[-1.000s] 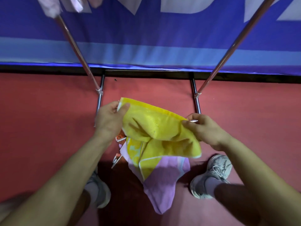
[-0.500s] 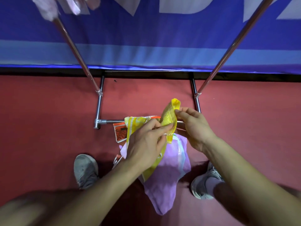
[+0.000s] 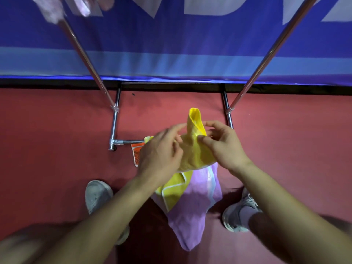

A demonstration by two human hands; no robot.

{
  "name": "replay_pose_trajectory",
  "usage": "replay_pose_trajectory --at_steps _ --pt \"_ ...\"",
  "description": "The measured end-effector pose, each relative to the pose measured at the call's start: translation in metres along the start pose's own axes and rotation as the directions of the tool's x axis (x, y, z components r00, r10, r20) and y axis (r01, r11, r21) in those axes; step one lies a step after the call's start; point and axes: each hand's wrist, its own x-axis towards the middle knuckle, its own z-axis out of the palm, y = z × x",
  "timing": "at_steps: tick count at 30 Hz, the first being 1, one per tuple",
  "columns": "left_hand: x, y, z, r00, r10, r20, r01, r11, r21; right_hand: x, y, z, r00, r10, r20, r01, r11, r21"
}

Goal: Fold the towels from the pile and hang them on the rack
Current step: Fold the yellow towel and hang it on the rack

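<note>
Both hands, left hand [image 3: 162, 151] and right hand [image 3: 224, 147], pinch the yellow towel [image 3: 196, 149], seemingly loosely, so its fold may slip open.

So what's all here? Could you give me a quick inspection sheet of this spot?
Surface: red floor.
Job's things: yellow towel held up, folded; pile of lilac and yellow towels below; rack; pink towel on it.
Clutter: nothing seen.
Grippers: left hand and right hand both pinch the yellow towel.
Cables: nothing seen.
Surroundings: blue banner; grey shoes.
</note>
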Motion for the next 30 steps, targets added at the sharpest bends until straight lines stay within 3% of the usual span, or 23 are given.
replay_pose_trajectory --at_steps 2,5,9,11,16,19,24,30 --pt "0.009 -0.009 -0.011 1.0 0.004 -0.019 -0.002 0.996 0.091 -0.004 0.001 -0.001 0.991 -0.09 0.097 0.101 0.987 -0.125" --pt "0.014 -0.018 -0.019 0.997 0.036 0.071 -0.044 0.992 0.121 -0.011 0.002 -0.002 0.951 -0.156 0.268 0.228 0.937 -0.263" --pt "0.015 -0.028 -0.014 0.976 0.075 0.204 -0.097 0.99 0.103 -0.017 0.0 -0.004 0.924 -0.143 0.355 0.232 0.948 -0.22" --pt "0.015 -0.028 -0.015 0.981 0.031 0.191 -0.041 0.998 0.05 -0.016 0.002 -0.007 0.925 -0.139 0.354 0.226 0.949 -0.218" --pt "0.018 -0.023 -0.016 0.974 -0.141 0.176 0.185 0.945 -0.269 -0.01 0.012 -0.018 0.929 -0.058 0.365 0.161 0.953 -0.256" --pt "0.021 -0.024 -0.019 0.979 -0.137 0.15 0.182 0.919 -0.349 -0.007 0.015 -0.024 0.95 -0.048 0.308 0.16 0.924 -0.348" --pt "0.028 -0.03 -0.025 0.982 -0.178 0.056 0.187 0.933 -0.306 -0.002 0.015 -0.035 0.965 -0.118 0.236 0.221 0.851 -0.476" --pt "0.027 -0.007 -0.049 0.992 -0.115 -0.057 0.09 0.937 -0.336 -0.022 -0.002 -0.04 0.959 -0.19 0.212 0.271 0.834 -0.481"
